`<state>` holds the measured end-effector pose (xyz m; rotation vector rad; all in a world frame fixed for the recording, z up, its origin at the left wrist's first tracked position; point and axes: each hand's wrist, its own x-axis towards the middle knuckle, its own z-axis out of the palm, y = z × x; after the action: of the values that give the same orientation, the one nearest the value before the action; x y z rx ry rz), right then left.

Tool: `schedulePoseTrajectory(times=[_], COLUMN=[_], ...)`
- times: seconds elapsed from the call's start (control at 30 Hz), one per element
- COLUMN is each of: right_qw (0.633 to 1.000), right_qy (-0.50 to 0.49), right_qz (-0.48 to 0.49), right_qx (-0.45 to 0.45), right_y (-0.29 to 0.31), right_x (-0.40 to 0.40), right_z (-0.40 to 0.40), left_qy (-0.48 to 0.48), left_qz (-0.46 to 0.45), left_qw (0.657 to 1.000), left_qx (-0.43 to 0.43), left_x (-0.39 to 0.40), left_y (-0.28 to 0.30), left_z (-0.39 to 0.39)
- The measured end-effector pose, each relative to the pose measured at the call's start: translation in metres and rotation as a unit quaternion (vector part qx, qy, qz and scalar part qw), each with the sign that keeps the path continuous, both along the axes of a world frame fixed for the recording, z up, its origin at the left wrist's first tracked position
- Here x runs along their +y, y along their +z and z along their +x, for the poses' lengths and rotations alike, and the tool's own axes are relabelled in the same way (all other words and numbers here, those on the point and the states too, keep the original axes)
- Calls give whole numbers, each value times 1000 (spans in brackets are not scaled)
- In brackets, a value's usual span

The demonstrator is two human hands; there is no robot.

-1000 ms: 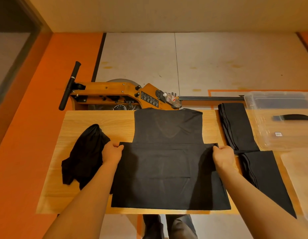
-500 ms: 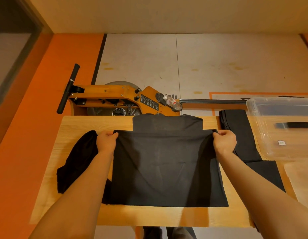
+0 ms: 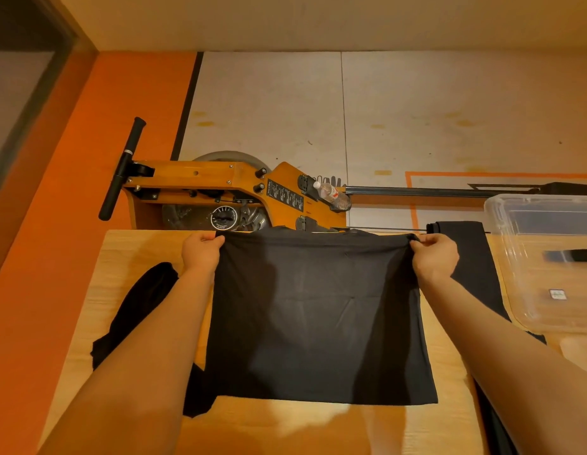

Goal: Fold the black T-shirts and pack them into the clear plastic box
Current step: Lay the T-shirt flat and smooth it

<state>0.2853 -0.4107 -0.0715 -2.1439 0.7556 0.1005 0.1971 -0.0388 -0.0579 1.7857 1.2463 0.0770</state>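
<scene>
A black T-shirt point(image 3: 318, 320) lies folded in half on the wooden table point(image 3: 147, 244), its doubled edge at the far side. My left hand point(image 3: 200, 252) pinches its far left corner and my right hand point(image 3: 435, 256) pinches its far right corner. A crumpled black T-shirt point(image 3: 134, 310) lies left of my left arm. Folded black T-shirts point(image 3: 472, 267) lie to the right, partly under my right arm. The clear plastic box point(image 3: 548, 257) stands open at the table's right edge.
An orange wooden rowing machine point(image 3: 220, 188) with a black handle and a water bottle point(image 3: 330, 193) stands on the floor just beyond the table's far edge. An orange wall strip runs along the left.
Both hands carried the shirt's lower hem forward from mid-table to the far edge, covering the collar part and completing a half fold.
</scene>
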Motion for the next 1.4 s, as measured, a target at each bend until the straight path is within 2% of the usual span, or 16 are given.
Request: schedulePoseTrajectory(times=[0.87,0.97,1.1,1.17,1.27,1.4], right_qw=[1000,998,975,952,913,868], right_qy=[17,55,167,228,321,418], right_qz=[-2,-33,-125,-184,-239,-257], right_qx=[1,-29,-75,-88,-79,-72], right_y=[-14,-10,-5,-9,-21,-34], right_x=[14,21,30,34,42,60], right_z=[25,15,-20,-48,-98,-163], left_qy=[-17,-8,3,-25,-146,-356], left_qz=[58,60,76,150,260,340], left_qw=[997,997,997,988,953,869], left_qx=[48,48,24,41,50,39], left_x=[6,5,2,-5,-31,-71], left_y=[-16,-11,-9,-10,-13,-34], left_z=[33,29,7,-15,-60,-126])
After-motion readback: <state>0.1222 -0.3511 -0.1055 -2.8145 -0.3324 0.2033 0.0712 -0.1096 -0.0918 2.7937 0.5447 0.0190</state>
